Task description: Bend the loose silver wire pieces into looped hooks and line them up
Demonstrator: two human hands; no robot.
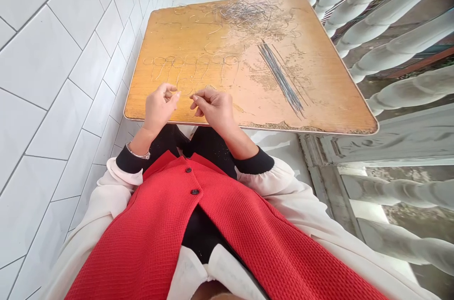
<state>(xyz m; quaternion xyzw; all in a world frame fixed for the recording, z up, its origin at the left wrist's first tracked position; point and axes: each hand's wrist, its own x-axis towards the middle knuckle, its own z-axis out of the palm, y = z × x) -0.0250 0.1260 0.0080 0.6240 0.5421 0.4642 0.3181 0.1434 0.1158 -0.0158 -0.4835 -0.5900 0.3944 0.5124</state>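
Observation:
My right hand (214,104) pinches a thin wire between thumb and forefinger above the front edge of the table. Facing it a short way to the left is my left hand (159,104), its fingers curled and thumb close to the forefinger; anything held there is too fine to make out. Just beyond my hands lies a row of several bent wire loops (193,62) with straight tails. To the right, a bundle of straight grey wires (281,79) rests at a slant on the tabletop.
A tangled heap of wire (244,11) lies at the far side of the worn wooden table (340,106), with stray bits around it. A white tiled wall (71,45) rises on the left. White balusters (386,40) line the right side.

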